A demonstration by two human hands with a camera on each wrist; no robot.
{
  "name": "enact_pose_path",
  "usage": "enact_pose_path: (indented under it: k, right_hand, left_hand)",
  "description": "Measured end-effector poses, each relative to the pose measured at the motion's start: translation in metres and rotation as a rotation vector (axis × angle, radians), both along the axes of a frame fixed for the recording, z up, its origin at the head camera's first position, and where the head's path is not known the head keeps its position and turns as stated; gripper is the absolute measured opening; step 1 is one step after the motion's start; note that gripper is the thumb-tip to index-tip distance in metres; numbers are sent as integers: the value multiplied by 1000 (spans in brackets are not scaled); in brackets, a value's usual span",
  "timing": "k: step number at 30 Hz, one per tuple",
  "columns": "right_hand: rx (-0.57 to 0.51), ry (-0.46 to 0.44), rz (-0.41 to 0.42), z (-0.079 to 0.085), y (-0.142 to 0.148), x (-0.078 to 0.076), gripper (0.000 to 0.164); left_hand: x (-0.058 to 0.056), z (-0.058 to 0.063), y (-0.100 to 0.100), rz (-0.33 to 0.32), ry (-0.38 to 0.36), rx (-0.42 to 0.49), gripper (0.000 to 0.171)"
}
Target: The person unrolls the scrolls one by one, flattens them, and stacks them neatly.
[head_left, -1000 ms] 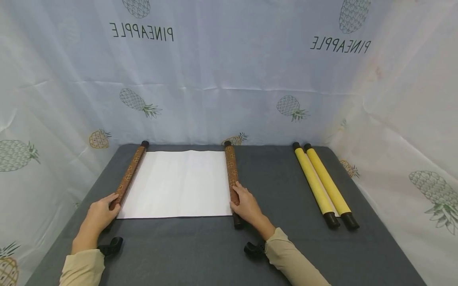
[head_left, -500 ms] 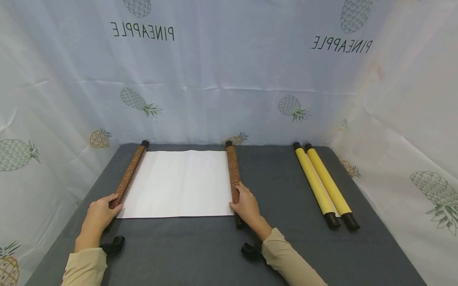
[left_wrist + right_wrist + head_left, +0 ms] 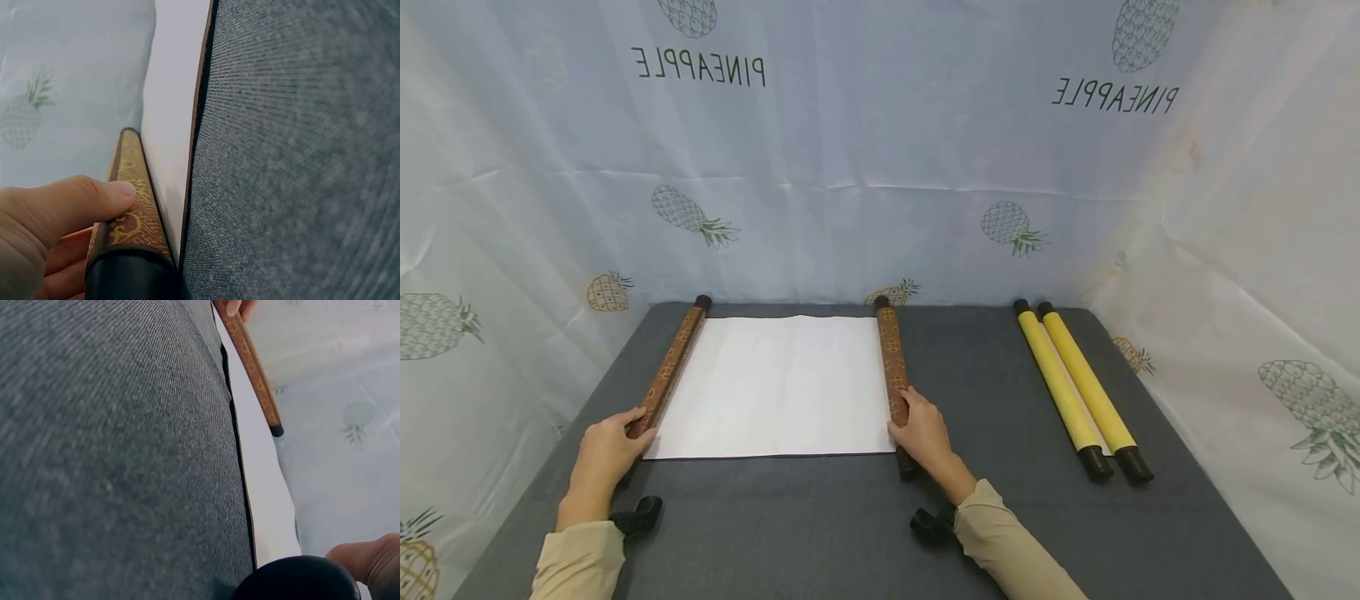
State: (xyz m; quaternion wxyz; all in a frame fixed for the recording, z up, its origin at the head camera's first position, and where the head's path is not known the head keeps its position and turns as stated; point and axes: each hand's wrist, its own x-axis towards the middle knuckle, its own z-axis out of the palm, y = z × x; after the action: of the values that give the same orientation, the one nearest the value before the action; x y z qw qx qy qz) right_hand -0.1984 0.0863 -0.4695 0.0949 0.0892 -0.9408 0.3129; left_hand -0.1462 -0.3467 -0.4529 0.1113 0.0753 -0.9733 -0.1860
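Note:
A scroll lies partly unrolled on the grey tabletop, its white sheet (image 3: 775, 387) flat between two brown patterned rollers with black end caps. My left hand (image 3: 601, 458) grips the near end of the left roller (image 3: 676, 360); in the left wrist view the thumb (image 3: 119, 194) presses on its patterned cover. Around the near part of the right roller (image 3: 891, 346) my right hand (image 3: 925, 435) curls its thumb and fingers. Only the black end cap (image 3: 297, 581) of that roller and part of the thumb (image 3: 362, 556) show in the right wrist view.
A second scroll with two yellow rollers (image 3: 1090, 379) and black end caps lies on the right of the grey table (image 3: 775, 533). A pineapple-printed white curtain (image 3: 865, 133) hangs behind the table and at both sides. Black wrist-worn devices (image 3: 638, 515) sit below the hands.
My right hand and the right roller have shifted slightly to the right, and a little more white sheet shows. The left hand and left roller stay nearly in place.

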Motion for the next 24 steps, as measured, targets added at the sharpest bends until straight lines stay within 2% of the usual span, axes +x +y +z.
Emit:
enact_pose_path:
  k: [5, 12, 20, 24]
  right_hand:
    - [21, -2, -7, -2, 5, -1, 51]
    - [47, -9, -15, -1, 8, -1, 57]
    - [18, -1, -28, -1, 8, -1, 58]
    - [-17, 21, -14, -2, 8, -1, 52]
  left_hand:
    - [0, 0, 0, 13, 8, 2, 45]
    - [-1, 2, -1, 45, -49, 12, 49]
    - [-1, 1, -2, 68, -40, 16, 49]
    - [-1, 1, -3, 93, -73, 18, 50]
